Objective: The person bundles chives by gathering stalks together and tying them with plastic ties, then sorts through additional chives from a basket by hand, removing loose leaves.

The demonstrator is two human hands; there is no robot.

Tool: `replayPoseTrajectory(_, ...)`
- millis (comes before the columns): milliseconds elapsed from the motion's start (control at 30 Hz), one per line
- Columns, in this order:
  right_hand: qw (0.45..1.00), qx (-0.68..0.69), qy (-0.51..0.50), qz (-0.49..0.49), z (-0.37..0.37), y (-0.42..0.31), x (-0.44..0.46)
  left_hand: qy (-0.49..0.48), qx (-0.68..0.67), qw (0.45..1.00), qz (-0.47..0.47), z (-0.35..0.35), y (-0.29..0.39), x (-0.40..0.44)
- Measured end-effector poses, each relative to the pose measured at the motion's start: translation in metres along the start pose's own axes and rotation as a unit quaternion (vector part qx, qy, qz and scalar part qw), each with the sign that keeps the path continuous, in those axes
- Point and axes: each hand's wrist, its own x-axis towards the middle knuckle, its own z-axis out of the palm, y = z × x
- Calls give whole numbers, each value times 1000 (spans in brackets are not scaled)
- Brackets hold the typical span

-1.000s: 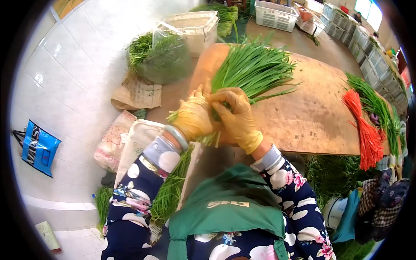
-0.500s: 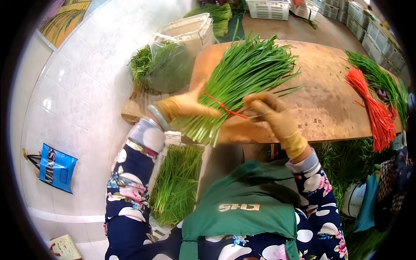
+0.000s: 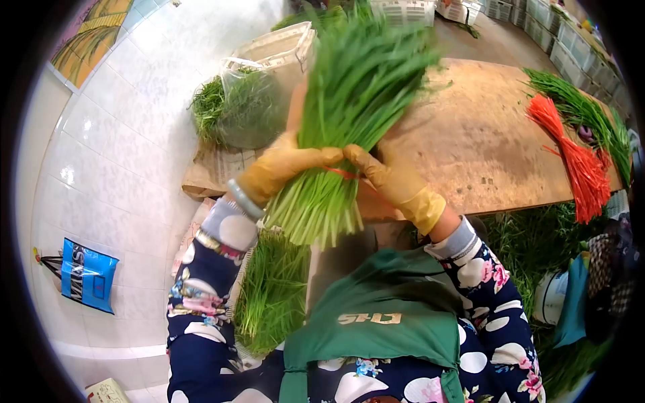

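A thick bunch of garlic chives (image 3: 366,87) is held up at the near left edge of the wooden table, blurred at its leafy tips. A red tie (image 3: 344,173) runs round its lower stalks. My left hand (image 3: 279,168), in a yellow glove, is closed round the left side of the bunch, thumb across the front. My right hand (image 3: 403,185), gloved alike, grips the right side near the tie. The two thumbs nearly meet over the stalks, whose pale cut ends point down toward me. The fingers behind the bunch are hidden.
On the wooden table (image 3: 484,141) a bundle of red ties (image 3: 571,161) lies at the right, beside more chives (image 3: 571,101). A crate of chives (image 3: 272,295) stands below left. Greens in a plastic bag (image 3: 252,111) sit by a pale crate (image 3: 275,47).
The bunch has risen off the table and turned more upright. My right hand has moved left from the tie's loose end onto the bunch. My left hand still holds it.
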Motion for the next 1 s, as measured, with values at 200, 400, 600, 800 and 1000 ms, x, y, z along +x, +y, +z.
replayPoseTrajectory(200, 962, 218, -89, -136, 2, -111, 20, 97, 140, 962, 214, 19, 38, -30)
replayPoseTrajectory(400, 981, 16, -84, -176, 1, -117, 12, 116, 216, 933, 263, 6, 9, -30)
replayPoseTrajectory(600, 986, -22, -115, -116, -26, -51, 16, -41, -60, 997, 33, 13, -26, -7)
replayPoseTrajectory(800, 972, 39, -76, -221, -18, -85, 18, 37, -77, 977, 196, 39, 18, -11)
replayPoseTrajectory(1000, 952, -23, -55, -300, -32, -28, 9, 23, 13, 976, 214, 17, -53, 15)
